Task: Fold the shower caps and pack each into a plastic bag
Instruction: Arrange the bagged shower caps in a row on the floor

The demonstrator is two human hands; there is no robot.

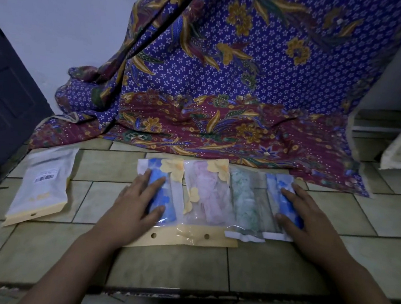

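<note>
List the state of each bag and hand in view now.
left blue bag: cap inside, flat.
pink bag: cap inside, flat, untouched.
green bag: cap inside, flat, untouched.
right blue bag: cap inside, flat.
labelled pack: flat, apart at left, untouched.
left hand: open, resting on left blue bag.
right hand: open, resting on right blue bag.

Four clear plastic bags are lying flat in a tight row on the tiled floor (183,268), edges touching or overlapping. The leftmost bag (176,191), printed with yellow flowers, is holding a folded blue flowered cap (165,197). Next, the pink cap (205,196) is sitting in a matching bag, then the green cap (243,205), then another blue cap (280,185) at the right end. Well apart to the left, a pack of spare bags (44,183) is lying flat, barcode label showing.
</note>
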